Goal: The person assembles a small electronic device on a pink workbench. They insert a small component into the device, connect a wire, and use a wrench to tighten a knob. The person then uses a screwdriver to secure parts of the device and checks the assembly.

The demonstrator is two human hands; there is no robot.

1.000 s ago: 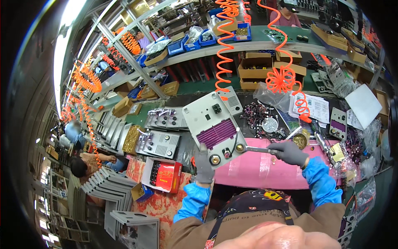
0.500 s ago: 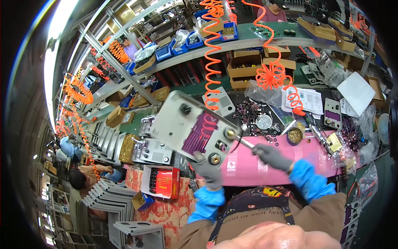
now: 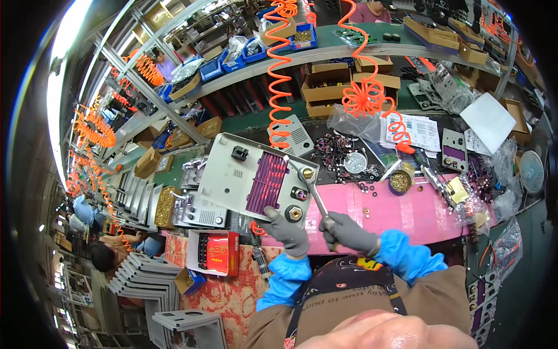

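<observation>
A light grey metal panel (image 3: pixel 218 186) with a purple louvred vent (image 3: pixel 268 183) is tilted up in front of me. My left hand (image 3: pixel 289 234), in a grey glove, grips its near edge below the vent, thumb on the face. My right hand (image 3: pixel 353 234), also gloved, is closed around the handle of a wrench (image 3: pixel 318 199). The wrench's head sits at the upper brass fitting (image 3: pixel 308 173) on the panel's right side. Below that are a black-and-purple socket (image 3: pixel 299 193) and a second brass fitting (image 3: pixel 294 214).
A pink mat (image 3: pixel 401 215) covers the bench, with small brass nuts (image 3: pixel 366 213) on it. Beyond are a tub of brass parts (image 3: pixel 400 182) and a heap of small parts (image 3: pixel 337 154). A red-and-white box (image 3: pixel 216 253) stands at left. Orange coiled hoses (image 3: pixel 279 87) hang overhead.
The panel has turned slightly and now sits steadier. My right hand has swung left and nearer to me, turning the wrench from a shallow slant to a steeper one.
</observation>
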